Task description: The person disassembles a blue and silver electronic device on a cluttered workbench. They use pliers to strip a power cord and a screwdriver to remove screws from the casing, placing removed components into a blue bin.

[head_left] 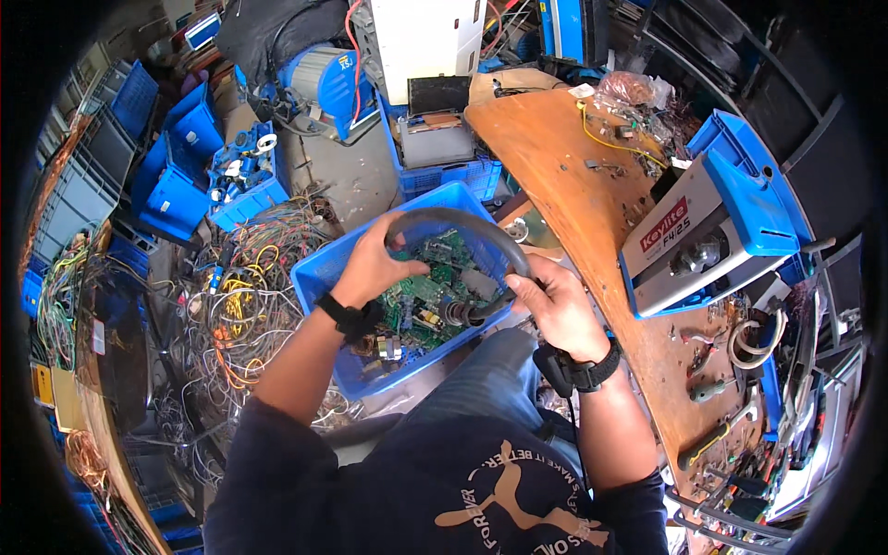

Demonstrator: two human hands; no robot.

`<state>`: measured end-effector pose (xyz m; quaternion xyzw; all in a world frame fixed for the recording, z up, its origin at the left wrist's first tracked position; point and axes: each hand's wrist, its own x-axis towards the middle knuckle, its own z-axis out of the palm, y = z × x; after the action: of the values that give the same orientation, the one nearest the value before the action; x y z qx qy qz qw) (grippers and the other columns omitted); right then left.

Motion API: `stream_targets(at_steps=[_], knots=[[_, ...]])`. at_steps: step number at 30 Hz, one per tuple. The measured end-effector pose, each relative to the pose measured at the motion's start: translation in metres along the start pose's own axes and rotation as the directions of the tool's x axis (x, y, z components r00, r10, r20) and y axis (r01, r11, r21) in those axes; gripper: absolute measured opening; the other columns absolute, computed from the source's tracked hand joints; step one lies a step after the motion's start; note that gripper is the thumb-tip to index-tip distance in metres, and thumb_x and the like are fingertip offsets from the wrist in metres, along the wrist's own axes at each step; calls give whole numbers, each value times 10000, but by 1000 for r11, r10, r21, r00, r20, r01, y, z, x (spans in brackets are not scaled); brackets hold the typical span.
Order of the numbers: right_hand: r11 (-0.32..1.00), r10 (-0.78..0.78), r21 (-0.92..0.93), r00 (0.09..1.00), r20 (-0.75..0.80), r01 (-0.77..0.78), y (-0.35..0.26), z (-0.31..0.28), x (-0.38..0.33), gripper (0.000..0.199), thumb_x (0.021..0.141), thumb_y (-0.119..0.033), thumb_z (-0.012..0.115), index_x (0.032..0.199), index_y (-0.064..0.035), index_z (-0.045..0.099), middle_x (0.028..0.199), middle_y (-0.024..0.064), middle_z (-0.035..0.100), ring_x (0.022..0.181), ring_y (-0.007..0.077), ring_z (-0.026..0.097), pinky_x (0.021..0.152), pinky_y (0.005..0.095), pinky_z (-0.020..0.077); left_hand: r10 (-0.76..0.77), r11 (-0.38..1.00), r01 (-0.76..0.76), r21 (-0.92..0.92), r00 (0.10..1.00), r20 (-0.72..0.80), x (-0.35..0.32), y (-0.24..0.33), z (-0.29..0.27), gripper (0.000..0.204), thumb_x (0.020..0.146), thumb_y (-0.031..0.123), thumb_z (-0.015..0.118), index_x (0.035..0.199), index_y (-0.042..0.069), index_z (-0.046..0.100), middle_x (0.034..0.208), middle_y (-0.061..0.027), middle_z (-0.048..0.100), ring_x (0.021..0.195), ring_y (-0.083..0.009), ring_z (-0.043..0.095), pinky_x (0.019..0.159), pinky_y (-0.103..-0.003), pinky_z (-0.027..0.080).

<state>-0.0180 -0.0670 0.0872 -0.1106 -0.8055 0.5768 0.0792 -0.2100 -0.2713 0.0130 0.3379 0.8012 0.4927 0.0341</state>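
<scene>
A thick dark grey cable point(487, 233) arches between my hands above a blue crate. My left hand point(375, 264) is closed round its left side, thumb reaching inward over the crate. On the right, my right hand point(558, 310) grips the cable, thumb pressed along it. One end of the cable point(460, 314) curls back under the arch; it looks ringed or fitted, but the exact form is unclear. Below, the blue crate point(448, 196) holds many green circuit boards point(407, 303) and small electronic parts.
Tangled wires point(245, 314) cover the floor at left, near blue bins point(166, 185). A wooden table point(555, 157) runs along the right, bearing a white and blue machine point(680, 240), a yellow-black hammer-like tool point(717, 439) and scraps. Another blue crate point(453, 176) stands beyond.
</scene>
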Motion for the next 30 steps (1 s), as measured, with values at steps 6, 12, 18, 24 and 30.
stream_targets(at_steps=[6,12,18,24,30], knots=[[999,-3,34,998,-67,5,-9,2,0,210,958,-179,595,981,28,626,762,47,609,624,123,616,588,252,493,-65,996,64,56,997,32,-23,-23,2,911,550,187,922,1331,36,479,960,-78,573,869,-203,546,811,-332,491],[985,9,171,993,-122,12,-9,2,2,241,973,-234,579,991,4,612,715,33,615,596,108,622,570,242,517,-217,976,215,24,965,151,-29,-13,8,980,523,202,938,1356,49,446,934,-60,534,856,-198,524,793,-328,477],[951,4,305,982,-188,55,-16,13,3,230,977,-223,568,1015,2,597,725,35,620,596,112,636,560,228,529,31,996,-29,-86,999,25,-35,9,73,1022,510,250,942,1346,6,408,1151,-127,570,1024,-226,563,854,-351,469],[953,-29,282,962,-272,108,-33,28,12,200,960,-184,587,920,11,597,692,38,612,580,94,622,533,227,514,-169,985,172,21,980,-103,-22,37,102,695,666,303,850,1216,20,531,969,-172,662,899,-358,646,789,-400,501],[969,-237,25,951,-196,247,-51,50,20,279,908,-188,640,1086,20,583,777,96,631,737,160,630,664,310,506,142,986,-155,-60,972,-185,-1,-30,90,236,871,218,636,928,-11,625,815,-145,662,746,-270,641,683,-386,504]])
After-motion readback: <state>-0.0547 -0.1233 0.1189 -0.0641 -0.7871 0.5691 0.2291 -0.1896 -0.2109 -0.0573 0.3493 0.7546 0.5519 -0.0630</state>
